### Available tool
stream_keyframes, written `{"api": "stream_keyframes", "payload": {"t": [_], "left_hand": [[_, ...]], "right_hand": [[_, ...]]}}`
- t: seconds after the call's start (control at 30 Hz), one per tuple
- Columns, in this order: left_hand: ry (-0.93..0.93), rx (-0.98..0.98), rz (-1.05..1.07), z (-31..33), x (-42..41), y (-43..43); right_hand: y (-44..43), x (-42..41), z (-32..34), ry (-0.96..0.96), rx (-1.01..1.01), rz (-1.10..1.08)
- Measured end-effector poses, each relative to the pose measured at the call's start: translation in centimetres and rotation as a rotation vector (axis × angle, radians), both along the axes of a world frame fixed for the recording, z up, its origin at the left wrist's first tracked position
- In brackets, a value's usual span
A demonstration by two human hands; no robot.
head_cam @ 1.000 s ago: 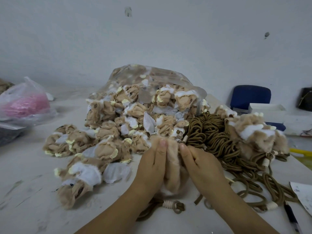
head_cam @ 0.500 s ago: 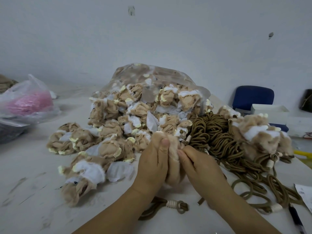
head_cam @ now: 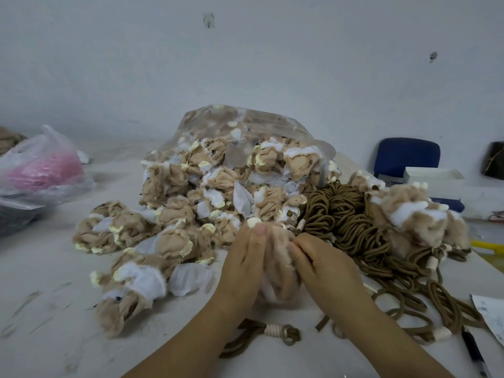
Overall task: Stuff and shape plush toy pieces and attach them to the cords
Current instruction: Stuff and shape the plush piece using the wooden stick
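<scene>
Both hands on the plush piece [head_cam: 278, 271] at the near centre of the bench [head_cam: 54, 309]. The left hand [head_cam: 242, 268] wraps its left side, and the right hand [head_cam: 324, 271] pinches its edge with curled fingers. The brown cords [head_cam: 341, 214] are piled just to the right, and the heap of tan pieces [head_cam: 191, 208] lies far left.

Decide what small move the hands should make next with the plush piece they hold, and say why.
Probably a squeeze and roll between the palms, to round it. The left hand and the right hand hold the fuzzy plush piece upright, and its shape looks uneven, though blurred. The cord with the cream binding lies on the table below the wrists.
</scene>
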State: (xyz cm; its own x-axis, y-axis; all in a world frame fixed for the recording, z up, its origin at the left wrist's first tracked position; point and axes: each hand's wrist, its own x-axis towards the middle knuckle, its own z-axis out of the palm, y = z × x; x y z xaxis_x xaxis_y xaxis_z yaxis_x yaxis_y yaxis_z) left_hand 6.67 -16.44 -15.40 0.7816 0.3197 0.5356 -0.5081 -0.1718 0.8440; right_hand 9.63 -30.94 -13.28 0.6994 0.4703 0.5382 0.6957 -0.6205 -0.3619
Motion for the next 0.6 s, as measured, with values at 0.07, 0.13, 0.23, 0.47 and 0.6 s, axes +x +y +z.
{"api": "stream_keyframes", "payload": {"t": [0.07, 0.13, 0.23, 0.47, 0.6], "left_hand": [[0.045, -0.076, 0.007, 0.2, 0.2, 0.3], [0.077, -0.077, 0.038, 0.1, 0.5, 0.6], [0.052, -0.012, 0.131, 0.0, 0.8, 0.9], [-0.019, 0.076, 0.235, -0.2, 0.8, 0.6], [-0.005, 0.153, 0.223, 0.0, 0.5, 0.1]], "right_hand": [[0.0, 0.2, -0.2, -0.030, -0.010, 0.002], [0.2, 0.3, -0.3, -0.030, -0.031, 0.009], [0.4, 0.2, -0.4, 0.013, -0.063, 0.018], [0.6, -0.5, -0.3, 0.044, -0.001, 0.031], [0.5, -0.9, -0.2, 0.075, 0.026, 0.026]]}}
